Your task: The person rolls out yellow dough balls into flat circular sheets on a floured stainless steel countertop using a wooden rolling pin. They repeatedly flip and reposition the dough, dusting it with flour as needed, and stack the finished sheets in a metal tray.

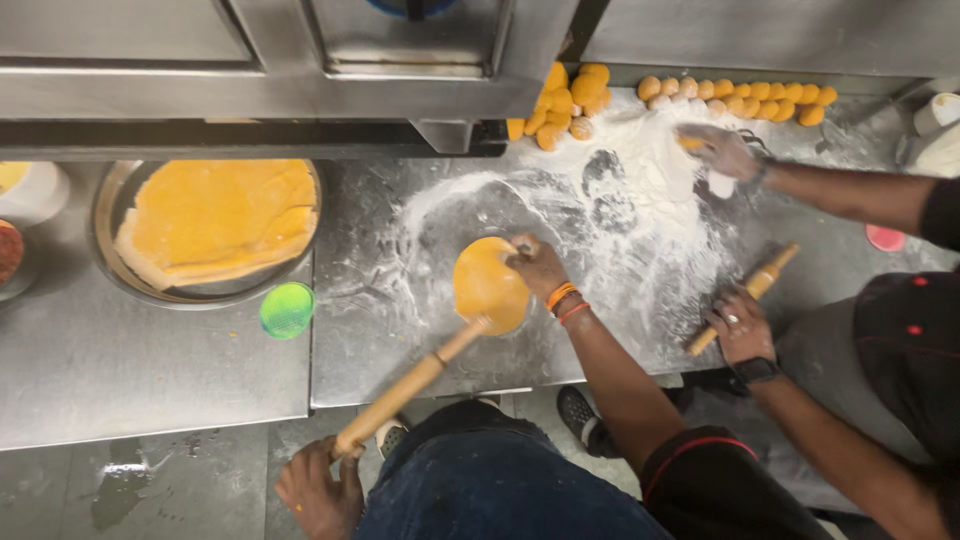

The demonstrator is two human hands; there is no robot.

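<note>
My left hand [315,490] grips the near end of a long wooden rolling pin [415,382], down by my knee. The pin slants up to the right, and its far end rests on a flat round yellow dough disc [488,285] on the floured steel counter [400,350]. My right hand [535,265], with orange bands at the wrist, pinches the disc's upper right edge with curled fingers.
A co-worker at the right holds a second rolling pin [745,297] in one hand [740,325] and has the other hand [720,150] in the flour pile [650,190]. Dough balls [740,97] line the back. A steel bowl [205,290] holds rolled sheets [215,215], with a green lid [287,309] beside it.
</note>
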